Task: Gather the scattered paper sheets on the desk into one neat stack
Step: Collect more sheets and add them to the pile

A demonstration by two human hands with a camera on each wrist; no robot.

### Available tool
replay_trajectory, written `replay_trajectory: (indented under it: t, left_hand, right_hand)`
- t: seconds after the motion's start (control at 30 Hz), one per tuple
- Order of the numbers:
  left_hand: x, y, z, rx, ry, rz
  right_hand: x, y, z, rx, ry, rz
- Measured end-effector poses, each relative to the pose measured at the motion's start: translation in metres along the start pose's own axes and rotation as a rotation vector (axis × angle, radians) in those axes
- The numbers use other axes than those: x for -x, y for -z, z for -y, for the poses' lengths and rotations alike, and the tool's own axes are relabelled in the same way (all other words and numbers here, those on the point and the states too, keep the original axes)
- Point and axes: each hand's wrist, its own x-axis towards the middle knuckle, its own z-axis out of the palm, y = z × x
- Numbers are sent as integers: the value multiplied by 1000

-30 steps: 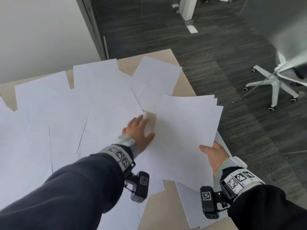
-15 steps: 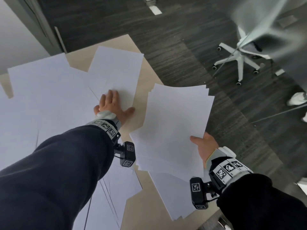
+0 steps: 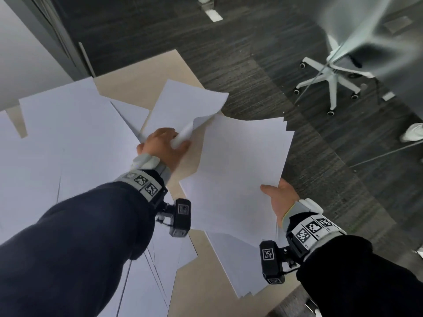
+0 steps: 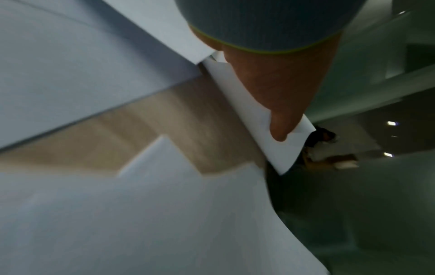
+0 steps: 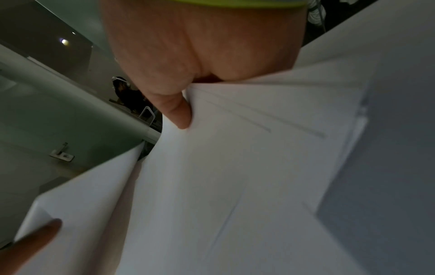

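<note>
Scanning L to R: loose sheets (image 3: 68, 143) cover most of the desk (image 3: 146, 81), overlapping, flat. Mid-frame, our left hand (image 3: 163, 146) has fingers curled round the near corner of a single sheet (image 3: 183, 104); that sheet is lifted and bowed, far corner curling up. Wrist cam confirms the thumb (image 4: 280, 128) pressed on the paper edge. To the R, our right hand (image 3: 280, 197) pinches the gathered stack (image 3: 240, 168) at its near edge, thumb on top, other fingers under (not visible from the head cam); stack held above the desk's R edge, sheets fanned, not squared.

Handling, our estimate: paper v. light, floppy, slick sheet-on-sheet, creases easily. Grip singles at a corner or edge; hold the stack w/ a firm pinch mid-edge or it will fan further.
</note>
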Motion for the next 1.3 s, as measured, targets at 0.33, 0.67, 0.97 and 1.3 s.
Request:
replay_trajectory:
  t: [0.33, 0.67, 0.97, 1.3]
  left_hand:
    - [142, -60, -23, -3, -375, 418]
    - [176, -68, -18, 139, -392, 429]
    - [142, -9, -11, 963, 257, 274]
    - [179, 32, -45, 1185, -107, 103]
  right_hand:
    - [22, 8, -7, -23, -135, -45]
    - [44, 20, -23, 75, 47, 106]
    - [70, 55, -19, -53, 130, 313]
    - [77, 75, 12, 14, 416, 233]
